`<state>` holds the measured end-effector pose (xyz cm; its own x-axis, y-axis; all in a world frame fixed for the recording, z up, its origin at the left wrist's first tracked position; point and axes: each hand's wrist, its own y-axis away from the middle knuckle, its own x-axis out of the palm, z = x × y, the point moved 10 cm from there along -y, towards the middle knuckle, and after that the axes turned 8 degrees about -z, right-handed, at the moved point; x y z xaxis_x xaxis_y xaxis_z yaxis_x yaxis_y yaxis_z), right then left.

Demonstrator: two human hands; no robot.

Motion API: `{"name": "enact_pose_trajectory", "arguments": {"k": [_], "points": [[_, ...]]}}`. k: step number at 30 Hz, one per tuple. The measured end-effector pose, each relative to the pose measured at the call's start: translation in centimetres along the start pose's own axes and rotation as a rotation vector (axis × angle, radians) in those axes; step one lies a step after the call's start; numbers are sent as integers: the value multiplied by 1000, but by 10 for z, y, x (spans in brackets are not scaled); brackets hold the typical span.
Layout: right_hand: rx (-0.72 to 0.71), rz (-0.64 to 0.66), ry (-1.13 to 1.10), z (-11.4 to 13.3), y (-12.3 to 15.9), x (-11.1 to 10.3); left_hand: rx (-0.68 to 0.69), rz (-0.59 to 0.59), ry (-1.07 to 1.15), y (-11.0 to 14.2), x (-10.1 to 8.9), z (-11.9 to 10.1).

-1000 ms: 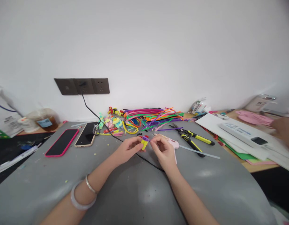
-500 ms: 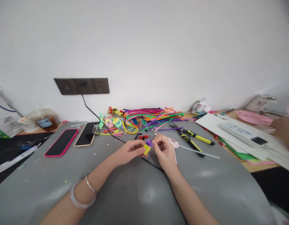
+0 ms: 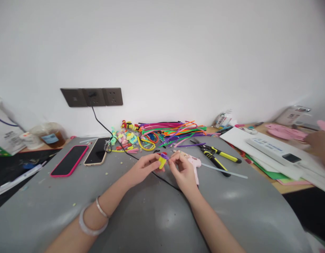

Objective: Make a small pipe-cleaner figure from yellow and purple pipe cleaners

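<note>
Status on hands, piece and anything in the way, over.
Left hand pinching yellow-purple piece. Right hand at its purple end. Cord, glue gun close by.

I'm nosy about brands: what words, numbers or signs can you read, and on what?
None reads clearly. Too small or blurred:
White carton, far left: print
Drink cup: blue label
White packet, back right: print
Flat white box, right: blue print
Pale box, far right: print

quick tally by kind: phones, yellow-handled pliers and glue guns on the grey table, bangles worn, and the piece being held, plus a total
Phones: 2
Yellow-handled pliers: 1
Glue gun: 1
Bangles: 2
Held yellow-and-purple piece: 1
Total: 7
</note>
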<state>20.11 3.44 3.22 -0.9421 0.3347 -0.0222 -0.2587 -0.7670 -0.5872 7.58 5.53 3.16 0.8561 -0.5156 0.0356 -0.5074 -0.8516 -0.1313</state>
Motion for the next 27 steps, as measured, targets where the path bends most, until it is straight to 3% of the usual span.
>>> {"name": "enact_pose_trajectory", "arguments": {"k": [6, 11, 18, 27], "points": [[-23, -40, -38, 4, -2, -5, -47, 19, 28, 1, 2, 6], [107, -18, -180, -9, -2, -2, -33, -47, -26, -4, -8, 9], [203, 77, -134, -23, 1, 6, 22, -100, -162, -8, -17, 13], [279, 128, -177, -22, 0, 13, -42, -110, -79, -7, -20, 15]]}}
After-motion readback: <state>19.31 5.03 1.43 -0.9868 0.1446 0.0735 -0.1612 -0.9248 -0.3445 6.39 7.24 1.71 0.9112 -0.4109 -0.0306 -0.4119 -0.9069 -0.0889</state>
